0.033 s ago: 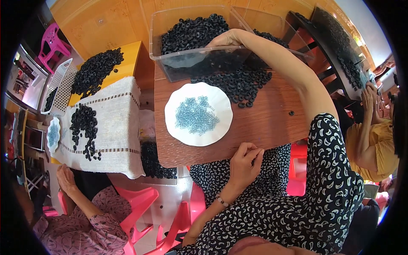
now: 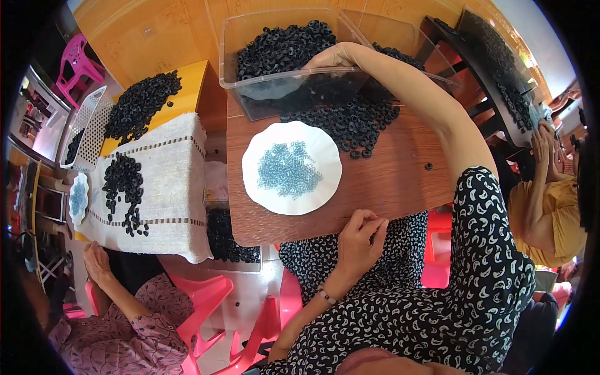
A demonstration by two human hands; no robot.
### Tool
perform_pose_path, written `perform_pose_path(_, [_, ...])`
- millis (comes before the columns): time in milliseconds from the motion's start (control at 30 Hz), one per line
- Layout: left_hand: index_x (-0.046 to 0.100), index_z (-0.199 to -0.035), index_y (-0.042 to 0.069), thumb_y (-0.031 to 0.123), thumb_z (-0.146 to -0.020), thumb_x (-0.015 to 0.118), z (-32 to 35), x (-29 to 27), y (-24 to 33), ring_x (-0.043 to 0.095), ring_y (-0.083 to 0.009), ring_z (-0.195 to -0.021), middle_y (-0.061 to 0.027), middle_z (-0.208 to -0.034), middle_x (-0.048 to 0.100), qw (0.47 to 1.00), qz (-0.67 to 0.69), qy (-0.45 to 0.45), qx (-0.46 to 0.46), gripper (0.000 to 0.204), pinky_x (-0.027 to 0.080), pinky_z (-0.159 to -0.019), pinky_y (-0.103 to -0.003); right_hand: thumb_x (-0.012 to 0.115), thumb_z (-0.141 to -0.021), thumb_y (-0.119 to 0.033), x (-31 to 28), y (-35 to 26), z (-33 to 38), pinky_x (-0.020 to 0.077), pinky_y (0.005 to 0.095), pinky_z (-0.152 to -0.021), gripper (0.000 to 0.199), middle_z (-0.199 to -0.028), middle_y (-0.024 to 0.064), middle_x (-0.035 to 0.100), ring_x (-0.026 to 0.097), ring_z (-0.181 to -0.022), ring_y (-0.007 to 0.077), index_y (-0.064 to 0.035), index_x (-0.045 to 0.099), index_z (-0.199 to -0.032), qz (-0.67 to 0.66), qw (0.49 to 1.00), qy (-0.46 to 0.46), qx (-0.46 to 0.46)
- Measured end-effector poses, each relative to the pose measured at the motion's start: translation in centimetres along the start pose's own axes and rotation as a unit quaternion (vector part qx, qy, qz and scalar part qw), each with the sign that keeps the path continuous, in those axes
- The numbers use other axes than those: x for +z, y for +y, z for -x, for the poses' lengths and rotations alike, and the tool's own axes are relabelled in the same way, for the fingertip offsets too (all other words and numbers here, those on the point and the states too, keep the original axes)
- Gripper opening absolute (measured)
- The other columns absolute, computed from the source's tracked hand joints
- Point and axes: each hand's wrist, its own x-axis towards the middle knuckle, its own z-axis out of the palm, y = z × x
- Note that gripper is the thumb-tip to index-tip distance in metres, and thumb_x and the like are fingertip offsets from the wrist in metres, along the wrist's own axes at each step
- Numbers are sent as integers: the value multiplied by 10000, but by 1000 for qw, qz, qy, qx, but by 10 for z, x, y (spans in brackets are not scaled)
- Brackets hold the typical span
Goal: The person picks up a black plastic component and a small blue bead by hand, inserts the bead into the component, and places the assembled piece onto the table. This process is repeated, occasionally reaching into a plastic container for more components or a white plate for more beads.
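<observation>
— What do the fingers show you?

— I see my right hand (image 2: 334,57) stretched to about twelve o'clock, resting on the rim of the clear plastic bin (image 2: 262,84). Its fingers curl down over the edge among the black rubber rings (image 2: 281,47) heaped inside; whether they have hold of a ring I cannot tell. My left hand (image 2: 359,240) sits at six o'clock at the near edge of the brown table (image 2: 400,181), fingers bent in toward the thumb, almost closed. If something small is pinched there, it is too small to make out.

— And the bin, which way does it run?

— Its long axis runs from nine to three o'clock, the open top facing up, the near wall toward me. More rings lie spilled on the table (image 2: 356,125) just at its four o'clock side.

— Further out?

— A white scalloped plate (image 2: 256,181) lies between my hands, near the centre, with small blue pieces (image 2: 287,169) piled on it. At nine o'clock there is a cloth-covered table (image 2: 175,187) with more black rings, and another person's hand (image 2: 97,262) at seven. At three o'clock a person in yellow (image 2: 553,206) sits with raised hands.
</observation>
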Motion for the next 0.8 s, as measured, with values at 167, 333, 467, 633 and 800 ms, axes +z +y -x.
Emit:
perform_pose_path(167, [742,-946,-4,98,-913,728,1,-5,-1,658,-235,-700,-88,-967,634,1000,-14,7,-5,108,537,-626,-349,683,-878,-588,11,-25,25,446,299,-601,663,-1092,161,711,622,-637,142,-83,653,-1307,-30,997,-61,-42])
perform_pose_path(333, [740,-944,-5,94,-911,730,-1,2,0,656,-235,-700,-90,-970,634,1000,-7,1,9,105,535,-621,-350,682,-927,-445,1,-8,19,451,518,-986,517,-1258,137,702,709,-1025,195,-82,666,-1295,-132,976,-163,-52])
perform_pose_path(467, [739,-947,-6,90,-909,732,1,-3,-3,656,-233,-700,-91,-974,635,1000,-13,8,0,103,536,-621,-348,681,-938,-434,14,-21,16,567,373,-890,538,-1180,117,721,710,-1013,174,-24,660,-1286,-143,978,-138,-57])
perform_pose_path(633, [738,-946,-3,87,-908,733,0,0,0,654,-230,-698,-88,-971,634,1000,-9,5,10,98,534,-620,-349,688,-914,-540,3,-5,3,222,630,-1138,608,-1466,163,552,625,-1189,287,-114,640,-1344,-41,992,-96,-65])
perform_pose_path(800, [739,-948,4,86,-907,733,0,-1,0,650,-227,-693,-84,-971,633,1000,-13,7,7,91,533,-619,-349,700,-934,-448,1,-8,1,545,267,-828,455,-1050,86,725,694,-908,164,-13,731,-1062,-59,969,-176,-161])
